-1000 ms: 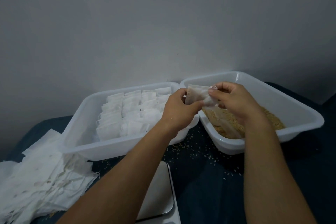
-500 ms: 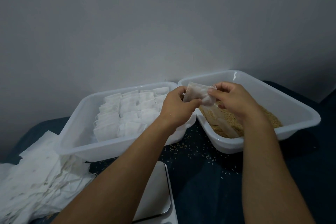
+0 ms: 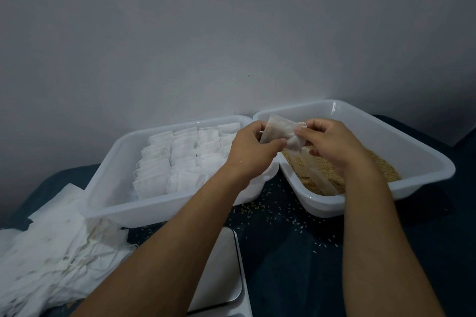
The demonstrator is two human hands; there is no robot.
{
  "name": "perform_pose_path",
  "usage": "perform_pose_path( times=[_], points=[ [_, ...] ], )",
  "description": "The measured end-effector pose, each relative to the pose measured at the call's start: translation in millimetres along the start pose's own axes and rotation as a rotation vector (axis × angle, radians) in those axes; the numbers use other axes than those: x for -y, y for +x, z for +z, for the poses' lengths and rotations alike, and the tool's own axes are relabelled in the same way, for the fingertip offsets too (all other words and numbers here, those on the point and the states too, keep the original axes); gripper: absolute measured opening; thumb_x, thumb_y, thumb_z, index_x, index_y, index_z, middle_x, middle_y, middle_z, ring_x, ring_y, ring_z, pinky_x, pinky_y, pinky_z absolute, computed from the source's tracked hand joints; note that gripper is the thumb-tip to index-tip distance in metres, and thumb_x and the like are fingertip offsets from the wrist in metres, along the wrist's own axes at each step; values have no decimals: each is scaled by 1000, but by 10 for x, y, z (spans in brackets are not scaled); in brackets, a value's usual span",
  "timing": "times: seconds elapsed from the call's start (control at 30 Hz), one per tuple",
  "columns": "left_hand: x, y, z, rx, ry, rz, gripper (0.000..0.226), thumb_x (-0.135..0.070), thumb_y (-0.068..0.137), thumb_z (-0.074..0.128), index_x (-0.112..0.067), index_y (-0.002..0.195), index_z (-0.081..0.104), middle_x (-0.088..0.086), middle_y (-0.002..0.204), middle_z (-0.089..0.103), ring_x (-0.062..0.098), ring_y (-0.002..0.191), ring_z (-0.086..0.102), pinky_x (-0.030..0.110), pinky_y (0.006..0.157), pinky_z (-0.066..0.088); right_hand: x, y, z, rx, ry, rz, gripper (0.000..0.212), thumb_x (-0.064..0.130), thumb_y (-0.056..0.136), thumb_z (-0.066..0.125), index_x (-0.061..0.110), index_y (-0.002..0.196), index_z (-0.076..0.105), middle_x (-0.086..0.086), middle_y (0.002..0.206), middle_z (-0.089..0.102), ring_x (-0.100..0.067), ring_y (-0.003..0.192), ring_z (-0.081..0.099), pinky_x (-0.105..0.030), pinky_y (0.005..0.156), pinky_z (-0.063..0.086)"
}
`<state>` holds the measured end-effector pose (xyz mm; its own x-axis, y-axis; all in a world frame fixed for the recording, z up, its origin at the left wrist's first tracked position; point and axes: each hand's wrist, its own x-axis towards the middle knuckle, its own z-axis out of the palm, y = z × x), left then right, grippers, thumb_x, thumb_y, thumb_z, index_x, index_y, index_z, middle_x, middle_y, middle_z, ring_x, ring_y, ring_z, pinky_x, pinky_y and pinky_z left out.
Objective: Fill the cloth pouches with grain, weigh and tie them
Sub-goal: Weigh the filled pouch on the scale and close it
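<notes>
Over the grain tray (image 3: 425, 162), both hands pinching the pouch (image 3: 279, 134), left hand (image 3: 251, 152) and right hand (image 3: 332, 144); barely shifting since before, probably still tying.

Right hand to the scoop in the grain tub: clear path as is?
Probably not yet: the right hand pinches the pouch with the left hand. The scoop lies just below it, uncovered.

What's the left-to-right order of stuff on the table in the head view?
Pile of empty pouches → tub of filled pouches → left hand → held pouch → right hand → tub of grain.
</notes>
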<state>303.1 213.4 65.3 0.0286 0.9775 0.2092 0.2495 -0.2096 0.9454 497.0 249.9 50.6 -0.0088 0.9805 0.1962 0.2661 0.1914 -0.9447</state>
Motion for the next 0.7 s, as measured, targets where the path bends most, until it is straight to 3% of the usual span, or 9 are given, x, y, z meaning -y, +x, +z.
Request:
perform_pose_path(
  times=[0.13, 0.23, 0.4, 0.5, 0.6, 0.7],
  points=[
    [17, -2, 6, 2, -10, -7, 16, -17, 89, 78, -23, 102, 70, -3, 91, 77, 8, 83, 73, 20, 68, 54, 21, -12, 0, 0, -1, -6, 10, 36, 97, 71, 36, 91, 79, 7, 92, 79, -19, 94, 74, -33, 73, 53],
    [45, -14, 3, 0, -17, -9, 16, -18, 88, 78, -21, 102, 71, -3, 93, 78, 11, 87, 74, 26, 75, 60, 47, -33, 0, -10, 4, -31, 9, 38, 97, 71, 35, 92, 78, 8, 93, 79, -18, 93, 74, -34, 76, 55],
    [113, -107, -29, 11, -138, -53, 31, -16, 88, 80, -17, 117, 68, 6, 104, 77, 23, 96, 77, 38, 84, 65, 208, -86, 65, -37, 14, -199, 4, 37, 96, 75, 36, 96, 78, 13, 89, 76, 0, 80, 69, -25, 73, 54],
    [149, -237, -78, 29, -176, -45, 34, -16, 87, 82, -17, 119, 69, 7, 105, 78, 24, 100, 76, 47, 91, 63, 367, -144, 111, 11, 18, -316, 5, 35, 95, 77, 35, 99, 80, 9, 95, 78, -7, 90, 73, -26, 79, 57],
    [176, -404, -187, 83, -161, 8, 33, -24, 85, 83, -23, 116, 72, 3, 103, 77, 21, 100, 74, 45, 93, 62, 526, -228, 156, 68, -17, -393, 6, 37, 93, 78, 37, 98, 80, 11, 97, 78, -8, 93, 73, -29, 83, 56],
    [221, -568, -318, 91, -100, 1, 26, -32, 81, 85, -30, 105, 75, -1, 94, 76, 14, 87, 72, 40, 84, 61, 667, -330, 218, 150, -105, -421, 8, 39, 91, 79, 39, 99, 79, 14, 95, 78, -6, 91, 72, -28, 80, 55]
  ],
)
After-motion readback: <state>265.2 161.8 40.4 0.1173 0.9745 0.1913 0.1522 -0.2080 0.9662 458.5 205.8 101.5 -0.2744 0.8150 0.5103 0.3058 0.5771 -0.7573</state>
